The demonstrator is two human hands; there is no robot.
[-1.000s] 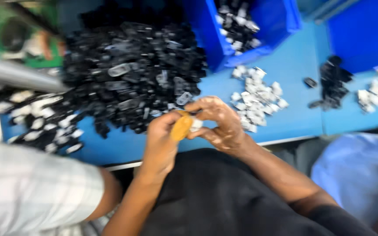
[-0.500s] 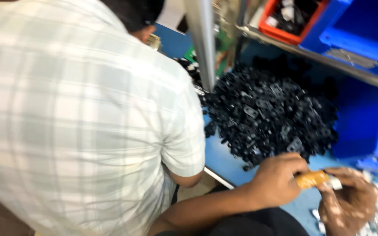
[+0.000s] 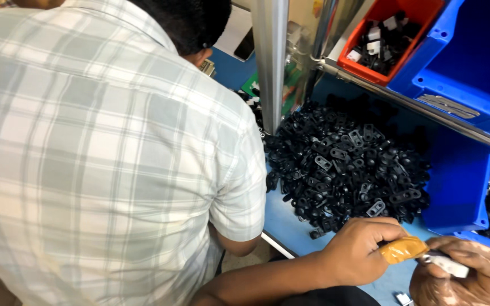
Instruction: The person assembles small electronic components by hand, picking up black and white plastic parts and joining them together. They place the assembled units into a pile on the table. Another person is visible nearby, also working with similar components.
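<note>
orange-taped left hand (image 3: 364,249) and right hand (image 3: 463,280), fingers pinching a small white part (image 3: 446,264), now sit low right as the view has swung toward a co-worker's checked shirt (image 3: 97,153), above the blue counter (image 3: 282,224).

Two hands show at the bottom edge, the left hand (image 3: 358,252) and the right hand (image 3: 463,277), with one orange-wrapped tool (image 3: 402,249) and one small white part (image 3: 446,264) between them. One co-worker (image 3: 103,158) sits alongside. One heap of black parts (image 3: 347,164), too many to count. Three blue bins (image 3: 472,62), perhaps; one red bin (image 3: 389,34).
</note>
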